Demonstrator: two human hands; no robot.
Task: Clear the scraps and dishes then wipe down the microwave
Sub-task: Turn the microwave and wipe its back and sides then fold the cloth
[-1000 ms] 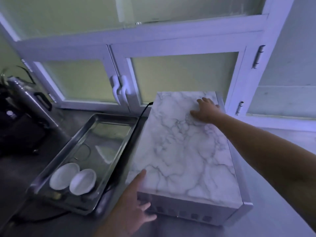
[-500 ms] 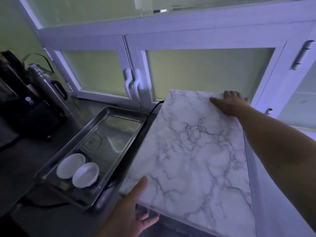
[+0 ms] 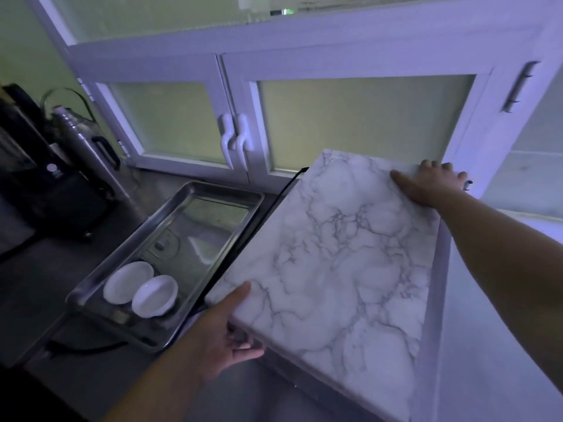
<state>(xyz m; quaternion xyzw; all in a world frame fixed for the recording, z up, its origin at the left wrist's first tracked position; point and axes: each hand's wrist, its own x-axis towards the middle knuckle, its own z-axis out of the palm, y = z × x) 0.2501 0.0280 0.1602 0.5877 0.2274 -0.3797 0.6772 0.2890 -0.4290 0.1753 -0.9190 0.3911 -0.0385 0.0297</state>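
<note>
A marble-patterned board [image 3: 335, 269] lies over the top of the white microwave [image 3: 432, 300], whose body shows as a pale strip along the board's right side. My left hand [image 3: 219, 336] grips the board's near left corner, thumb on top and fingers underneath. My right hand [image 3: 429, 184] holds the far right corner, with the fingers curled over the back edge. To the left, a steel tray [image 3: 225, 188] holds two white bowls [image 3: 128, 281] [image 3: 155, 295] side by side at its near end.
A black cable [image 3: 283, 190] runs down between tray and microwave. A steel flask [image 3: 82, 144] and a black appliance [image 3: 45, 184] stand at the far left. White cupboard doors with handles [image 3: 236, 141] close off the back. Grey counter lies in front.
My right hand slid from the board's top to its far right corner. The board's near left corner now sticks out past the microwave body, and the view has closed in.
</note>
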